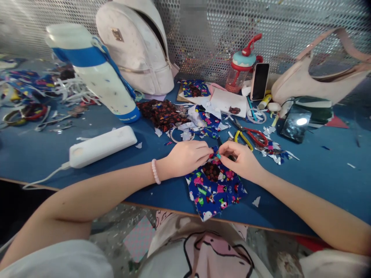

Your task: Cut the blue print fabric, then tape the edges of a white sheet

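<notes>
Together left hand (pixel 187 157), right hand (pixel 242 160) pinch printed cloth (pixel 214 191) (top edge in grip).

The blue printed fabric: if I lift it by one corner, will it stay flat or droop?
Likely it droops: the blue printed fabric lies wrinkled where the left hand and right hand pinch it. It looks thin, so it is probably light and unlikely to roll.

The person wears a white T-shirt (pixel 208 251) with a cartoon print on the front, drawn in pink with thick black outlines. Its short sleeves (pixel 58 260) are plain white, and both arms are bare below them. Behind the left hand (pixel 185 158), the wrist carries a bracelet (pixel 155 171) of small pale pink beads. The nails (pixel 211 156) are painted; one red and one teal show.
</notes>
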Demonstrator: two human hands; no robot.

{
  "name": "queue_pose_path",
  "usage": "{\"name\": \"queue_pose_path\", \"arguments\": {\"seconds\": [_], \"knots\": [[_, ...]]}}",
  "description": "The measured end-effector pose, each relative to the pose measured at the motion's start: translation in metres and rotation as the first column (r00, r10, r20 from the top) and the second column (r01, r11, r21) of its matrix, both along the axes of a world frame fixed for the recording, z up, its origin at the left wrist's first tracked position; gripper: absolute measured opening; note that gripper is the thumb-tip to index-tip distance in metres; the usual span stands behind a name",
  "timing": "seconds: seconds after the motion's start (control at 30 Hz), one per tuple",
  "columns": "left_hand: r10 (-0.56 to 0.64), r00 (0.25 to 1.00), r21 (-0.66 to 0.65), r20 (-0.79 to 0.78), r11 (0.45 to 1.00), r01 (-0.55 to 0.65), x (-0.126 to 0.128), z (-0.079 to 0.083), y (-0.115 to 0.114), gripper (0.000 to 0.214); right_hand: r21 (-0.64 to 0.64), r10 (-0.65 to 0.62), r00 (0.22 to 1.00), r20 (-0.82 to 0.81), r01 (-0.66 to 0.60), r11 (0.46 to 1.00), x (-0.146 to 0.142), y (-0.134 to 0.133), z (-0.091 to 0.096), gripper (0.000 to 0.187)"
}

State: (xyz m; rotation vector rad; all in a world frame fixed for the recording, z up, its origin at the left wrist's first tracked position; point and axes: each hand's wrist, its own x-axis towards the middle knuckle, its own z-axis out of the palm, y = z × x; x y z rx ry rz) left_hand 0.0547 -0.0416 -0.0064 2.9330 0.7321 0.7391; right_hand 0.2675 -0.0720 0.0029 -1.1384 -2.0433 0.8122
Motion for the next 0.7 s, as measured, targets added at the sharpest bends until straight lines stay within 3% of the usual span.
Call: {"name": "queue_pose_path", "arguments": {"seconds": [0.27, 0.47, 0.7], "knots": [[-0.060, 0.998, -0.270, 0.013, 0.961, 0.061, 0.003, 0.001, 0.000, 0.025, 0.147, 0.068, 0.977, 0.203, -0.099, 0.984, 0.006, 0.007, -0.009, 0.009], [-0.035, 0.999, -0.309, -0.020, 0.951, 0.027, 0.003, 0.000, 0.004, 0.028, 0.127, 0.095, 0.945, 0.313, -0.141, 0.982, 0.009, 0.011, -0.011, 0.010], [-0.016, 1.000, -0.351, 0.025, 0.936, 0.024, 0.002, 0.000, 0.007, 0.017, 0.089, 0.116, 0.924, 0.365, -0.159, 0.983, 0.010, 0.013, -0.010, 0.011]]}}
